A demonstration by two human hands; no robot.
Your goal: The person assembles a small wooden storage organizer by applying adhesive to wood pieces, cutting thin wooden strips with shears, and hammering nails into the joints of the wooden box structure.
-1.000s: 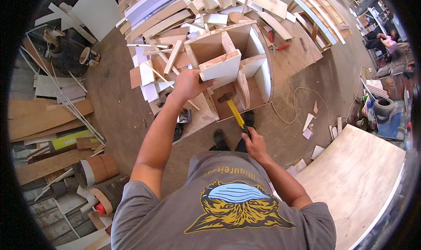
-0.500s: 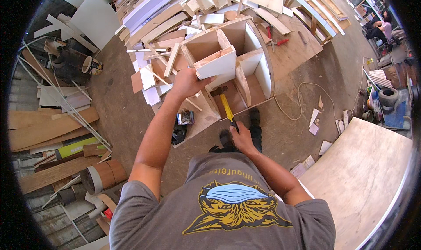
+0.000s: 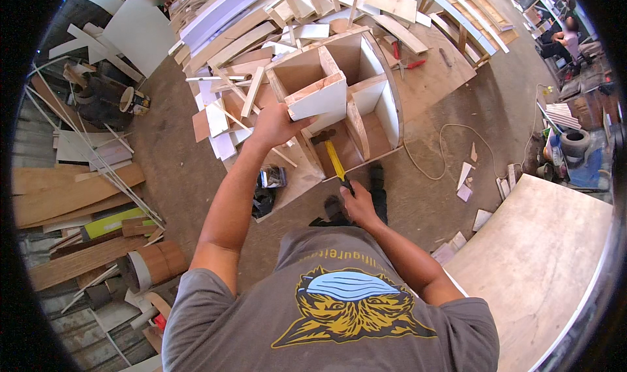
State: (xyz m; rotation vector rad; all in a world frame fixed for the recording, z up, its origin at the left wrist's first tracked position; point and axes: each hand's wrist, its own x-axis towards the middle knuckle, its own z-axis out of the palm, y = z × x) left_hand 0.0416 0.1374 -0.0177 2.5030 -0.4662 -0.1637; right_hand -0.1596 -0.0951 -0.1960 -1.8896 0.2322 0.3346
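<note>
A wooden cabinet frame (image 3: 394,108) with open compartments, a curved side and white inner faces stands on a low work surface in front of me. My left hand (image 3: 274,123) is closed around the near left corner of a white panel (image 3: 326,103) with a raw wood edge, set into the frame. My right hand (image 3: 359,203) grips the black end of a yellow-handled hammer (image 3: 334,158). Its head lies inside the near left compartment, below the panel; whether it touches the wood I cannot tell.
Offcuts (image 3: 228,98) pile up left of and behind the frame. Red-handled pincers (image 3: 401,62) lie at its right. A small box (image 3: 272,176) sits at the near left corner. A cable (image 3: 444,150) crosses the floor; a large plywood sheet (image 3: 535,261) stands at right. People work far off.
The whole view has shifted slightly, so the scene sits a little further left. Both hands keep their grips, and the hammer stays in nearly the same place in the compartment.
</note>
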